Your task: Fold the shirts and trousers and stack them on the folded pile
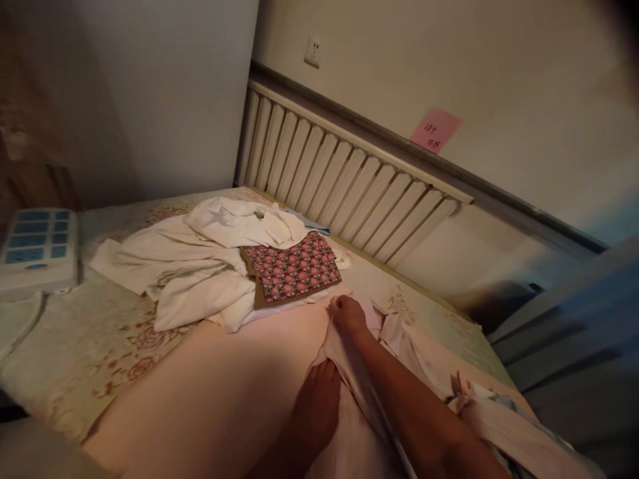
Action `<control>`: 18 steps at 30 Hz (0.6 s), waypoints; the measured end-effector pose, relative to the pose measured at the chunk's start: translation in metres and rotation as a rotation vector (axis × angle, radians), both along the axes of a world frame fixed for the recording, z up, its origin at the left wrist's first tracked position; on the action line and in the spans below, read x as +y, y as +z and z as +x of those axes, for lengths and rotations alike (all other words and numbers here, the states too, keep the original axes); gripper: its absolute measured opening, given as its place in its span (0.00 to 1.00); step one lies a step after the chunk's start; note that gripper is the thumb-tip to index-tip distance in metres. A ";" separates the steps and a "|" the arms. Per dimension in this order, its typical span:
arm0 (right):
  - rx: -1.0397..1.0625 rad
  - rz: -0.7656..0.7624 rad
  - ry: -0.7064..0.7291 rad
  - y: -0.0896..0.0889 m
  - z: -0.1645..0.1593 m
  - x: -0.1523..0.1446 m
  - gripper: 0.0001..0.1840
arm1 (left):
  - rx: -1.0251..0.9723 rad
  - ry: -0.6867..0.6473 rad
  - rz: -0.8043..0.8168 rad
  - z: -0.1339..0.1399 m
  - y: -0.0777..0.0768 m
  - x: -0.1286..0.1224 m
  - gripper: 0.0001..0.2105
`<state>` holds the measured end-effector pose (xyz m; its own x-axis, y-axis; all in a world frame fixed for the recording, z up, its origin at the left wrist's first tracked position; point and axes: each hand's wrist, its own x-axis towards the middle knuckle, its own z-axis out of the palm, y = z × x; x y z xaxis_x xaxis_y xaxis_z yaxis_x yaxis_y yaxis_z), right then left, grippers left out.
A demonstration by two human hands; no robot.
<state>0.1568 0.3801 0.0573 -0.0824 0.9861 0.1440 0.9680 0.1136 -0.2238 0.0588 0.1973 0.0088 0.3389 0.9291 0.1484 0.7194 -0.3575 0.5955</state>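
Note:
A pale pink cloth (pixel 352 372) is stretched over a peach-pink sheet (pixel 210 392). My right hand (pixel 348 318) is closed in a fist around the cloth's far end and lifts it a little. Nearer to me, my left hand (pixel 319 402) has its fingers pressed together at the cloth's edge, its thumb hidden. Just beyond my hands lies a folded red floral fabric piece with a brown border (pixel 299 266). Rumpled white cloth (pixel 210 249) is heaped beside it on the left.
A floral-patterned cover (pixel 144 342) lies under everything. On the left sits a white device with blue panels (pixel 37 243), with a cord. Behind are a radiator (pixel 329 173), a pink note (pixel 436 130) and a wall socket (pixel 312 52). More crumpled fabric (pixel 514 426) lies at right.

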 end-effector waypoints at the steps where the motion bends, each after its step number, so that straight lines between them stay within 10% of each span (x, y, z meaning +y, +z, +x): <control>1: 0.015 -0.006 0.000 -0.005 -0.003 0.003 0.11 | -0.003 0.001 0.002 0.000 0.000 0.000 0.19; 18: 0.377 -0.129 -0.172 -0.037 0.023 0.053 0.18 | -0.010 -0.005 -0.068 0.002 0.004 0.000 0.21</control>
